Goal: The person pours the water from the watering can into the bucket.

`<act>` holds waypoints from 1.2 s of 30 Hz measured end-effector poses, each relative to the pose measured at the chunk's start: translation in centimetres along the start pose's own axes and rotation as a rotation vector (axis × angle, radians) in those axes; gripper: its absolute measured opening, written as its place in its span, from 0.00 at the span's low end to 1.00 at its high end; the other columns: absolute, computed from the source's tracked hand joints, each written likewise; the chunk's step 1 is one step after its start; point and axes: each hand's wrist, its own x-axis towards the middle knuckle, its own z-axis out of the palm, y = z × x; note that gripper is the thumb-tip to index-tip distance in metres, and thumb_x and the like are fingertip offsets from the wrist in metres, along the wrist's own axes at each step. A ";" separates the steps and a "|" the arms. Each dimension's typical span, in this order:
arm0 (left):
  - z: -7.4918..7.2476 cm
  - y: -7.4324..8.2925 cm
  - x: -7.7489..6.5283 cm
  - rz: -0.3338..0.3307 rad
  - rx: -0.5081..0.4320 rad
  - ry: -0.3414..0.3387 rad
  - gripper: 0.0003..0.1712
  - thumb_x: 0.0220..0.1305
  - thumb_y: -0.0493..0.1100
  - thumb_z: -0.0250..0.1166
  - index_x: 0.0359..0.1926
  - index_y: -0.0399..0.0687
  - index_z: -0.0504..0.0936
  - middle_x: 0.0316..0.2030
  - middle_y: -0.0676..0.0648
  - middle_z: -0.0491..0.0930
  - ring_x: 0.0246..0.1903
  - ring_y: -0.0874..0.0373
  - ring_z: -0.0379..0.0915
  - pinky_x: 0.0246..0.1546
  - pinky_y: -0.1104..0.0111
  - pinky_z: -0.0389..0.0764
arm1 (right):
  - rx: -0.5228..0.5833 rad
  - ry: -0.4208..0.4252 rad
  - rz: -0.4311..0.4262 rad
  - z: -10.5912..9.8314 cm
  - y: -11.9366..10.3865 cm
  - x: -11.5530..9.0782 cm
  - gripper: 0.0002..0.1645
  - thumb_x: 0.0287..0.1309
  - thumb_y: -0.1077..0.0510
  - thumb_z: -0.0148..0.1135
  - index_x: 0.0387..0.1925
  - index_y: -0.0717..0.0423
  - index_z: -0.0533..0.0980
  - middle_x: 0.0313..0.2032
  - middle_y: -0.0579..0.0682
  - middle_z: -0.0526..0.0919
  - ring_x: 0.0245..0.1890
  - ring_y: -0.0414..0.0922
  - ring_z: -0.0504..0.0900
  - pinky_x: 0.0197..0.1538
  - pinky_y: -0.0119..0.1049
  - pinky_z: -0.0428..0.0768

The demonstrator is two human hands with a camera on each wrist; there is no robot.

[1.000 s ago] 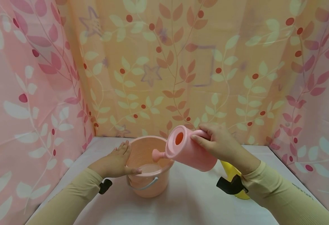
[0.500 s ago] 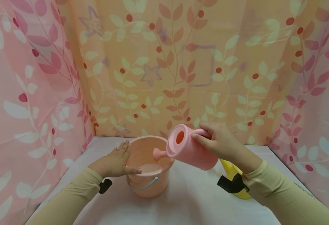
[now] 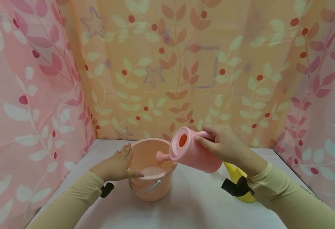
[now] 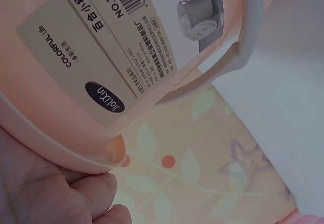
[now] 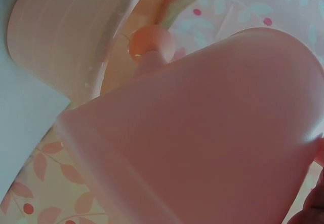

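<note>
My right hand (image 3: 224, 146) grips the handle of a pink watering can (image 3: 197, 152), tilted to the left. The can's sprinkler head (image 3: 161, 157) hangs over the right rim of a peach bucket (image 3: 158, 186). In the right wrist view, the can's body (image 5: 202, 127) fills most of the picture, with its sprinkler head in front of the bucket's opening. My left hand (image 3: 118, 163) rests on the bucket's left rim, fingers straight and thumb along the front rim. A printed label (image 4: 101, 57) on the bucket's side shows in the left wrist view.
A yellow object (image 3: 244, 197) stands behind my right wrist, partly hidden by it. The bucket's grey handle (image 3: 147, 189) hangs down at its front. The white table (image 3: 201, 206) is bounded by leaf-patterned cloth (image 3: 176, 79) at the back and both sides.
The watering can and my right hand have shifted very slightly right and up since a second ago. My left hand and the bucket have stayed put.
</note>
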 end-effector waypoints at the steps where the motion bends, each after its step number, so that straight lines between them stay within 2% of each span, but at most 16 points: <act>1: 0.0 0.0 0.0 0.004 -0.004 0.003 0.68 0.46 0.79 0.52 0.67 0.25 0.46 0.67 0.27 0.40 0.67 0.36 0.35 0.63 0.45 0.45 | -0.002 0.000 -0.002 0.0 0.0 0.0 0.14 0.55 0.50 0.62 0.21 0.51 0.71 0.16 0.43 0.70 0.20 0.41 0.71 0.22 0.31 0.76; 11: 0.4 -0.3 0.1 0.005 0.008 0.019 0.70 0.43 0.81 0.50 0.67 0.27 0.46 0.68 0.29 0.40 0.68 0.39 0.35 0.64 0.47 0.45 | -0.006 0.010 -0.017 0.0 -0.1 0.0 0.15 0.55 0.51 0.63 0.19 0.51 0.70 0.15 0.43 0.67 0.20 0.41 0.69 0.21 0.31 0.73; 20: 0.0 0.1 -0.1 0.016 -0.010 0.012 0.68 0.46 0.78 0.53 0.66 0.24 0.47 0.67 0.27 0.40 0.67 0.36 0.35 0.63 0.44 0.46 | -0.009 0.001 -0.020 0.1 -0.3 0.0 0.16 0.55 0.51 0.63 0.19 0.51 0.69 0.15 0.43 0.67 0.20 0.40 0.69 0.20 0.31 0.73; 36: 0.0 0.1 0.0 0.008 -0.015 0.009 0.67 0.47 0.77 0.54 0.66 0.24 0.46 0.67 0.27 0.40 0.67 0.36 0.35 0.63 0.44 0.45 | -0.028 0.000 -0.024 0.0 -0.4 0.1 0.17 0.54 0.53 0.64 0.18 0.50 0.66 0.14 0.43 0.65 0.19 0.41 0.69 0.19 0.31 0.72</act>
